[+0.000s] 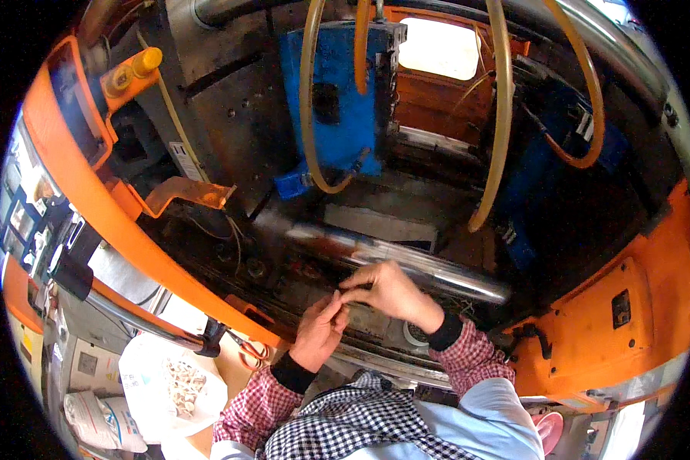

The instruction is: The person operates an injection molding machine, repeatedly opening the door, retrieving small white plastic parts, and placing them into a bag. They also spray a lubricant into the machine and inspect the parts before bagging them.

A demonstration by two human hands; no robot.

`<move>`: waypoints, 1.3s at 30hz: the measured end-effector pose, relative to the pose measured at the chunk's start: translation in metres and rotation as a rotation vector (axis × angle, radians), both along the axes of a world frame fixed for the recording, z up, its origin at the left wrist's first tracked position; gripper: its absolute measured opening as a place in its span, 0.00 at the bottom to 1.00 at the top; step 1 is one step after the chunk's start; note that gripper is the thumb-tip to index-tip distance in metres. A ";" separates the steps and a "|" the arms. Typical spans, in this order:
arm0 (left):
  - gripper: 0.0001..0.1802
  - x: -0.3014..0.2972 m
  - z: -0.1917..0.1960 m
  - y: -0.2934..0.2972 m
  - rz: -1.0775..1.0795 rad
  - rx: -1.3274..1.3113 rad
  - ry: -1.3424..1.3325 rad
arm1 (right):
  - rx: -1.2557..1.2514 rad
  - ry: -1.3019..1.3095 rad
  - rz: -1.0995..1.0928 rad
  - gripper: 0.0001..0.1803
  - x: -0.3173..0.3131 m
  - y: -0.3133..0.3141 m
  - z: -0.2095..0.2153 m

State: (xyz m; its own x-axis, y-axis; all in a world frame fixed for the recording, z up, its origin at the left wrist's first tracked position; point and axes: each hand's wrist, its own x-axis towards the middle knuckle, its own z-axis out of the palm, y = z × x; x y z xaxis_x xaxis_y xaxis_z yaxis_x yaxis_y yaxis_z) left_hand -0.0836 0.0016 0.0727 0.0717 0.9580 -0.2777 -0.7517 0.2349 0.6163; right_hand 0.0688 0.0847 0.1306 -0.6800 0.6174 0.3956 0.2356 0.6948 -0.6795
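Observation:
Both of my hands meet in front of a shiny metal bar (437, 272) that crosses the inside of a machine. The fingers of my left hand (318, 335) are pinched together, pointing up and to the right. From the right, my right hand (391, 293) reaches over with thumb and forefinger pinched at the left fingertips. Whatever lies between the fingertips is too small or too hidden to make out. Behind the bar hangs a blue mold block (333, 100), with yellowish hoses (308, 92) looping down in front of it.
Orange machine frames stand at left (142, 238) and right (606, 330). To the lower left, a white bag (142, 376) holds many small pale pieces (185, 389), near orange-handled scissors (253, 353). More hoses (502, 115) dangle at the right. An orange bracket (188, 192) juts inward.

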 end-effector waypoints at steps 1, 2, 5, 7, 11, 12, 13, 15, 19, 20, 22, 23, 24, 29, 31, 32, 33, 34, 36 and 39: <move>0.10 0.003 -0.001 0.003 -0.036 0.011 -0.030 | 0.029 0.036 -0.013 0.11 0.001 -0.008 -0.007; 0.11 0.003 -0.004 0.006 -0.067 0.023 -0.058 | 0.049 0.051 -0.021 0.10 0.003 -0.009 -0.008; 0.12 0.009 -0.004 0.010 -0.109 0.032 -0.097 | 0.032 0.020 -0.053 0.09 0.012 -0.012 -0.007; 0.13 0.011 0.001 0.012 -0.108 0.015 -0.109 | 0.072 -0.009 -0.055 0.07 0.013 -0.010 -0.006; 0.14 0.006 -0.004 0.019 -0.073 0.023 -0.050 | 0.342 0.034 -0.084 0.04 0.011 0.009 -0.003; 0.14 0.004 -0.002 0.020 -0.051 0.017 -0.027 | 0.418 0.068 -0.105 0.04 0.009 0.022 -0.001; 0.14 0.002 -0.001 0.021 -0.024 0.011 -0.004 | 0.593 0.151 -0.255 0.05 0.006 0.047 0.000; 0.15 0.002 -0.003 0.016 0.014 0.001 0.045 | 0.479 0.513 -0.610 0.04 -0.001 0.106 0.013; 0.13 0.006 -0.006 -0.001 -0.020 -0.018 0.165 | 0.380 0.640 -0.946 0.05 -0.008 0.238 0.034; 0.13 0.008 -0.001 -0.005 -0.022 -0.042 0.173 | 0.352 0.628 -1.007 0.07 -0.008 0.259 0.041; 0.12 0.013 0.012 -0.015 0.070 -0.202 0.191 | 0.264 0.602 -1.097 0.10 -0.020 0.293 0.045; 0.12 0.009 0.006 -0.016 0.049 -0.177 0.179 | 0.282 0.598 -1.104 0.10 -0.026 0.309 0.042; 0.12 0.003 -0.001 -0.020 0.019 -0.156 0.167 | 0.301 0.591 -1.121 0.11 -0.026 0.322 0.037; 0.12 -0.003 -0.012 -0.021 0.045 -0.168 0.122 | 0.302 0.640 -1.108 0.10 -0.031 0.342 0.029; 0.10 -0.002 -0.004 -0.021 0.056 -0.177 0.189 | 0.212 0.652 -1.056 0.10 -0.036 0.332 0.030; 0.10 0.000 0.000 -0.019 0.049 -0.175 0.224 | 0.203 0.647 -1.068 0.10 -0.034 0.333 0.030; 0.10 0.001 0.000 -0.018 0.049 -0.175 0.229 | 0.194 0.641 -1.080 0.10 -0.032 0.334 0.031; 0.10 0.001 -0.001 -0.016 0.049 -0.175 0.234 | 0.246 0.631 -1.094 0.10 -0.031 0.337 0.031; 0.10 0.001 -0.003 -0.015 0.047 -0.171 0.217 | 0.348 0.606 -1.124 0.10 -0.028 0.344 0.027; 0.12 -0.004 -0.009 -0.015 0.052 -0.153 0.168 | 0.299 0.603 -1.133 0.09 -0.032 0.343 0.027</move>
State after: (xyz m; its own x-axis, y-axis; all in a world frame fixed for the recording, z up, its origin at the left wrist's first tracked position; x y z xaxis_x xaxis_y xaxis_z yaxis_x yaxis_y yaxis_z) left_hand -0.0874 -0.0138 0.0638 -0.0364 0.9048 -0.4242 -0.6551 0.2989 0.6939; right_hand 0.0365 0.4280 0.1575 0.4832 0.5611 0.6721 0.4987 0.4545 -0.7380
